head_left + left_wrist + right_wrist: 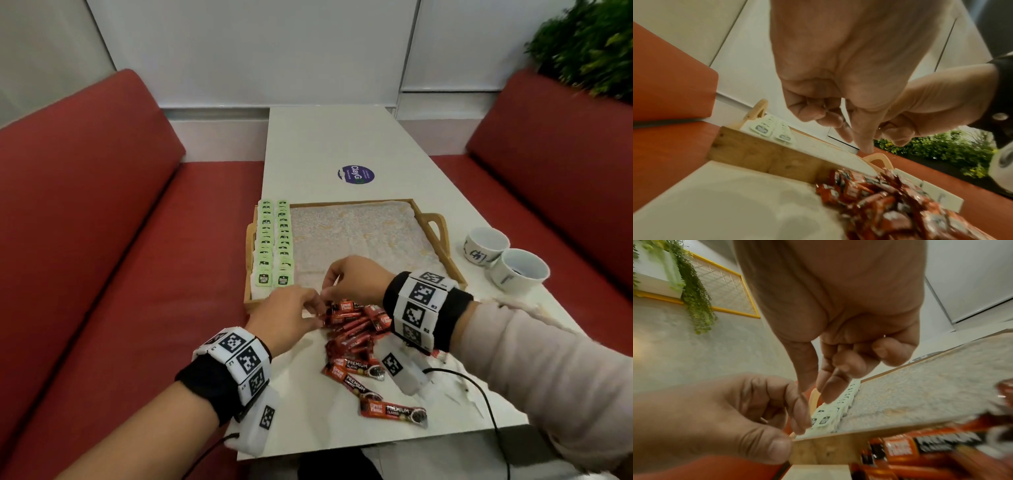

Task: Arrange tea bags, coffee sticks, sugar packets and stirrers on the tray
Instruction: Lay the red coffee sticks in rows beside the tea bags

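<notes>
Red sticks (356,337) heaped on the table (329,144) at the near edge of the tray (436,226), and you can read "PREMIUM CLASSIC" in white on the dark half of the nearest ones, with a brand block on the red end too blurred to make out. Green-labelled tea bags (274,240) sit in two neat rows down the tray's left side, their small dark logos unreadable. Further up the table, a round blue sticker (355,174) reads "ClayG". Two white cups (505,258) with dark brush marks stand right of the tray. Both hands meet over the far end of the heap, just at the tray's near rim. Left hand (286,317) reaches in from the left, fingers curled down with tips bunched together; the wrist views show nothing plainly between them, so whether it grips a stick I cannot tell. Right hand (356,277) arches over from the right, wrist high, thumb and forefinger pointing down and nearly touching, the other fingers tucked into the palm; whether it has a stick I cannot tell either. Checker-marked bands (419,308) wrap both wrists.
</notes>
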